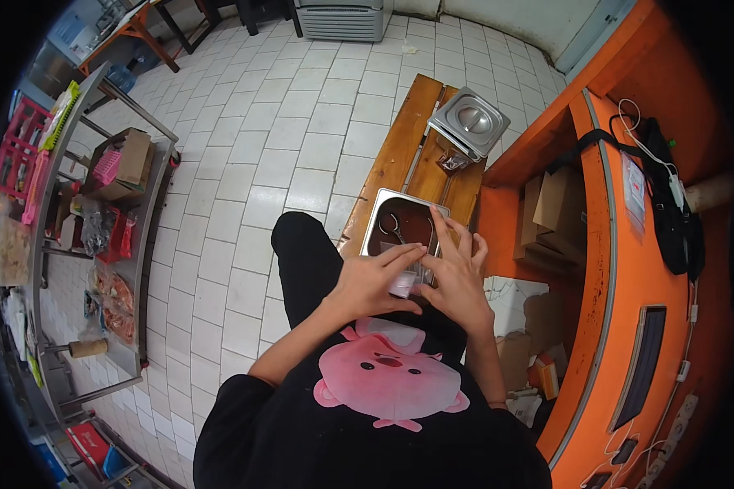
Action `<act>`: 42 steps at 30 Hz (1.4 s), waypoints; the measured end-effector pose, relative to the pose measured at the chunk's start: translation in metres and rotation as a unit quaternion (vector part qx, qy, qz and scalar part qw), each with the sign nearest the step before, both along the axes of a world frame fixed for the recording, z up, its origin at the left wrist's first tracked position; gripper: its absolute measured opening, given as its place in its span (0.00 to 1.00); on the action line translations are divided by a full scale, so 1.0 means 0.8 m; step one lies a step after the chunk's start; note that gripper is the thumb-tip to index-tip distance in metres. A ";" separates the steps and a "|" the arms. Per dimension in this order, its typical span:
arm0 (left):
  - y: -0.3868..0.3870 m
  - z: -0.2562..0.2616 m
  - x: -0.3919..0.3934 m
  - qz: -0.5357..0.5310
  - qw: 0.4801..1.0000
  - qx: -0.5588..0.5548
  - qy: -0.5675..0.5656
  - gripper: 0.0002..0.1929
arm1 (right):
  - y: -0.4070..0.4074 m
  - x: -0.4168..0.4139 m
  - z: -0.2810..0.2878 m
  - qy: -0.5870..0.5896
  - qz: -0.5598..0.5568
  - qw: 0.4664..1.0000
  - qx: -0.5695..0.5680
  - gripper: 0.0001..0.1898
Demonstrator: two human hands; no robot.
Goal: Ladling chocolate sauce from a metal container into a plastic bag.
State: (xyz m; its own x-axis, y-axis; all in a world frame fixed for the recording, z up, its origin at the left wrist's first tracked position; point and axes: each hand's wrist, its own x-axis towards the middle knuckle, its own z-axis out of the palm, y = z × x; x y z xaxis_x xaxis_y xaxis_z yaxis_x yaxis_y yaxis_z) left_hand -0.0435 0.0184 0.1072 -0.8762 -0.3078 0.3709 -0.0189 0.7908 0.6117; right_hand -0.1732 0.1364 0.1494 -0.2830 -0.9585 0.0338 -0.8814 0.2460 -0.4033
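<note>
Just over the near edge of a steel food pan [376,214], my left hand [373,278] and my right hand [459,275] meet around a small clear plastic bag [402,284]. The bag is pinched between fingers and thumbs, partly hidden by them. My right fingers spread upward over the pan's right rim. Dark reddish-brown contents [413,214] fill the bottom of the pan. A metal utensil [391,225] with a rounded, ring-like end lies in it, its other end hidden by the bag and hands. The pan rests on a slatted wooden bench [385,165].
Further along the bench are a lidded steel pan [470,122] and a small clear bag of dark contents [452,161]. An orange counter [608,244] with cardboard [553,214] in its lower space stands to the right. A metal shelf rack [144,257] stands left, across the tiled floor.
</note>
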 end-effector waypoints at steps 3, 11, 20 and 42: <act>0.006 -0.017 -0.004 0.010 0.999 -0.032 -0.021 0.40 | -0.001 0.007 -0.005 0.002 -0.007 1.000 0.020 0.23; 0.002 -0.024 -0.001 0.003 0.999 0.043 -0.011 0.32 | 0.003 0.006 -0.026 -0.037 0.017 0.999 0.005 0.20; -0.021 -0.048 0.023 0.122 0.988 0.039 0.090 0.34 | 0.019 -0.034 -0.108 -0.123 -0.215 0.969 -0.019 0.16; -0.032 -0.083 0.047 0.179 0.955 0.205 0.118 0.37 | -0.017 -0.063 -0.199 0.133 -0.092 0.986 -0.047 0.10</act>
State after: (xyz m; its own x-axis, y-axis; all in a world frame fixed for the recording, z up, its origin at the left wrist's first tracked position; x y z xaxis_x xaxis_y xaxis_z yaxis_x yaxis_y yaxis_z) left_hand -0.0063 -0.0075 0.0411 -0.5949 -0.7330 0.3298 -0.0662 0.4536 0.8888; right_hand -0.2238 0.1228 -0.0098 -0.4199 -0.8812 0.2172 -0.9035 0.3833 -0.1917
